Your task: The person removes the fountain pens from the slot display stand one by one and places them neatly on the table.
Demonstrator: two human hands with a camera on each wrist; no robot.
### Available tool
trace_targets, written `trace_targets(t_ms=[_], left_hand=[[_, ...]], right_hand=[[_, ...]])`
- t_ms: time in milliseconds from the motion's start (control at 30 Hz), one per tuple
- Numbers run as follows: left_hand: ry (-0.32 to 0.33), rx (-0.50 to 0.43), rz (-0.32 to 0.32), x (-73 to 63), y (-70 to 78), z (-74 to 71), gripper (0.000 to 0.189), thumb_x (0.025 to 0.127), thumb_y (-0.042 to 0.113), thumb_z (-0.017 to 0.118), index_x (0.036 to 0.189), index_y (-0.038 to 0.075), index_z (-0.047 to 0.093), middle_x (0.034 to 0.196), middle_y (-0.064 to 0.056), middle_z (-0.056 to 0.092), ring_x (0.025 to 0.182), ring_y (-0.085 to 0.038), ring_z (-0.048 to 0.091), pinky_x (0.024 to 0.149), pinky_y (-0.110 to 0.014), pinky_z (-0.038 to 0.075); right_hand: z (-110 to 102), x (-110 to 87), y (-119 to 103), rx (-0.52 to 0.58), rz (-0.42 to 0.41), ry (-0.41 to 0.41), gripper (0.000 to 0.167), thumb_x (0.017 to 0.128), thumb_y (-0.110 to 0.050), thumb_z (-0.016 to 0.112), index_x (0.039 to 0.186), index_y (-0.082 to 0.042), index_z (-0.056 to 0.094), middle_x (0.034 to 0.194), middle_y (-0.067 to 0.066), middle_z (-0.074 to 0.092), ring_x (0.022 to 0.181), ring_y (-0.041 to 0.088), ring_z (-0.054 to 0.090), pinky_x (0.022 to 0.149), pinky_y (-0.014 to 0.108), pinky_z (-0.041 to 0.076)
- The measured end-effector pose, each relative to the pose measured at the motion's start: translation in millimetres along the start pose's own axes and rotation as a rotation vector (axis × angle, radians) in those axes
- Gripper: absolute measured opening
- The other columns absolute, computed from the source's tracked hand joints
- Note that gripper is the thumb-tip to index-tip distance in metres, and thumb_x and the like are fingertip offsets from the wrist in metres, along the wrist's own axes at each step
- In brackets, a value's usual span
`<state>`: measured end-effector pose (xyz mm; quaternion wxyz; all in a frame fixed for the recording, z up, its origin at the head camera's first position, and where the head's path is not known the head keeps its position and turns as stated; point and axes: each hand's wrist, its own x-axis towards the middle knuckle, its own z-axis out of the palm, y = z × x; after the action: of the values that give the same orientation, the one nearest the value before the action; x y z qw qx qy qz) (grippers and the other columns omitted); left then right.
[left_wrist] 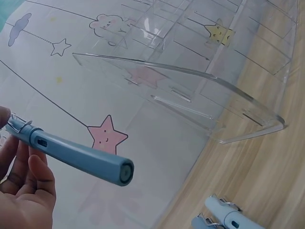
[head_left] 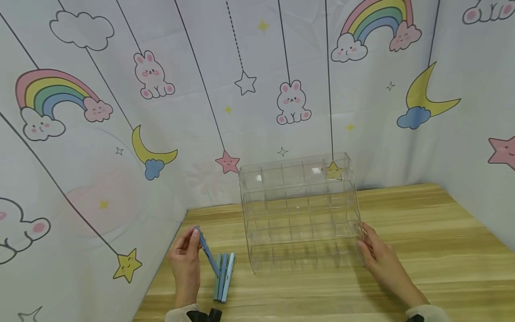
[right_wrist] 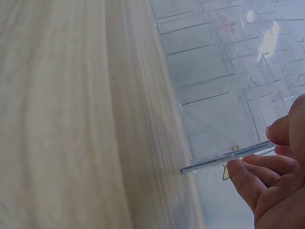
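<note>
In the head view my left hand [head_left: 185, 258] pinches a blue fountain-pen-like pen [head_left: 208, 253] near its clip end. The pen slants down to the right, its lower end overlapping three pens [head_left: 228, 277] in green, blue and light blue lying side by side. The left wrist view shows the held pen [left_wrist: 83, 155] with its wire clip by the fingertips and its blunt end pointing away. A clear acrylic rack [head_left: 297, 219] with tiered, divided compartments stands on the table. My right hand [head_left: 380, 256] grips its right side panel [right_wrist: 228, 156] between thumb and fingers.
The wood-grain table [head_left: 418, 223] reaches back to a white curtain [head_left: 193, 40] printed with rainbows, rabbits, moons and stars. More of this cloth hangs along the left and right sides. The rack's far side stands close to the back curtain.
</note>
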<state>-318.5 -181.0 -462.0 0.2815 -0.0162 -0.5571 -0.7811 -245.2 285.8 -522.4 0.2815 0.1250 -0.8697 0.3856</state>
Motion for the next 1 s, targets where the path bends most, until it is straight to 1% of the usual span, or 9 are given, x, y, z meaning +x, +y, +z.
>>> trace_targets(t_ms=[267,433,500,567,733,900,1000], left_hand=[[0.012,0.136,-0.034,2.3,-1.8,-5.6,0.021,0.101,0.009,0.075,0.118,-0.004,0.076,0.089,0.011,0.077,0.076,-0.001,0.069,0.070,-0.014,0.058],[0.025,0.272,-0.093,3.7,-5.2,-8.8,0.031,0.099,0.015,0.079,0.122,-0.005,0.075,0.084,0.014,0.074,0.072,0.000,0.066,0.067,-0.014,0.057],[0.022,0.332,-0.118,4.1,-6.2,-9.8,0.035,0.099,0.019,0.080,0.123,-0.005,0.075,0.083,0.015,0.072,0.072,0.000,0.065,0.066,-0.014,0.056],[0.014,0.373,-0.137,4.0,-6.5,-10.8,0.039,0.099,0.022,0.080,0.125,-0.006,0.074,0.082,0.016,0.071,0.072,0.000,0.064,0.066,-0.014,0.056],[0.000,0.430,-0.157,4.0,-7.2,-12.7,0.041,0.099,0.027,0.080,0.126,-0.004,0.074,0.080,0.019,0.071,0.071,0.000,0.063,0.063,-0.016,0.054],[-0.003,0.472,-0.175,4.0,-9.0,-14.3,0.038,0.098,0.026,0.080,0.124,-0.003,0.076,0.079,0.020,0.071,0.072,0.000,0.062,0.065,-0.016,0.053],[-0.018,0.520,-0.203,3.7,-9.4,-16.5,0.040,0.098,0.028,0.081,0.124,-0.002,0.076,0.079,0.021,0.070,0.073,0.000,0.062,0.067,-0.017,0.054]], right_hand=[[1,0.5,1,0.000,0.005,0.003,0.053,0.105,0.001,0.061,0.154,0.012,0.043,0.127,0.040,0.068,0.104,0.055,0.074,0.075,0.051,0.066],[1,0.1,1,-0.007,0.007,0.005,0.053,0.105,0.001,0.061,0.154,0.012,0.043,0.126,0.040,0.069,0.104,0.055,0.073,0.075,0.052,0.065],[0,0.0,0,-0.007,0.013,0.003,0.053,0.105,0.000,0.061,0.154,0.012,0.043,0.127,0.040,0.069,0.105,0.055,0.073,0.075,0.053,0.065],[0,-0.3,0,-0.008,0.018,0.000,0.053,0.106,0.000,0.061,0.154,0.012,0.042,0.127,0.040,0.068,0.105,0.055,0.073,0.076,0.053,0.065],[0,-0.4,0,-0.014,0.020,0.005,0.053,0.105,-0.001,0.062,0.154,0.012,0.043,0.128,0.039,0.069,0.106,0.055,0.073,0.076,0.054,0.065],[0,0.1,0,-0.027,0.009,0.011,0.053,0.105,0.000,0.062,0.153,0.012,0.043,0.128,0.038,0.069,0.105,0.054,0.074,0.076,0.053,0.065],[0,0.4,0,-0.023,0.001,0.014,0.053,0.105,0.001,0.062,0.153,0.012,0.044,0.127,0.040,0.069,0.103,0.054,0.074,0.075,0.051,0.066]])
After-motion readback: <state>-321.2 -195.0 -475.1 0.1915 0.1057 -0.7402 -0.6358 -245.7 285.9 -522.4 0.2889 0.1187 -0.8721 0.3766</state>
